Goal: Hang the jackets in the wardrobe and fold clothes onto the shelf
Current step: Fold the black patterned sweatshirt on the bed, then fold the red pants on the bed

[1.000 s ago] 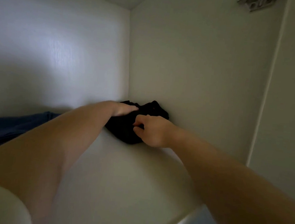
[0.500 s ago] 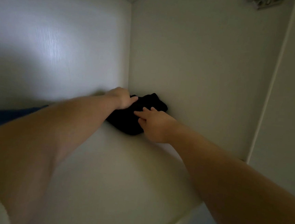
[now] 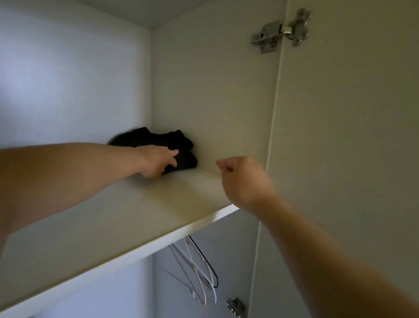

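Head view. Shelf [image 3: 127,222] front edge runs from lower left to right of centre, with bare board between edge and clothes. Black folded clothes [image 3: 154,138] in shelf's back right corner, centre frame. Left hand [image 3: 156,161] fingers stretched out, resting on clothes. Right hand [image 3: 244,182] right of centre, apart from clothes, fingers curled in, holding nothing. Hangers [image 3: 201,272] below shelf, tops hidden. Left edge of clothes blurred.
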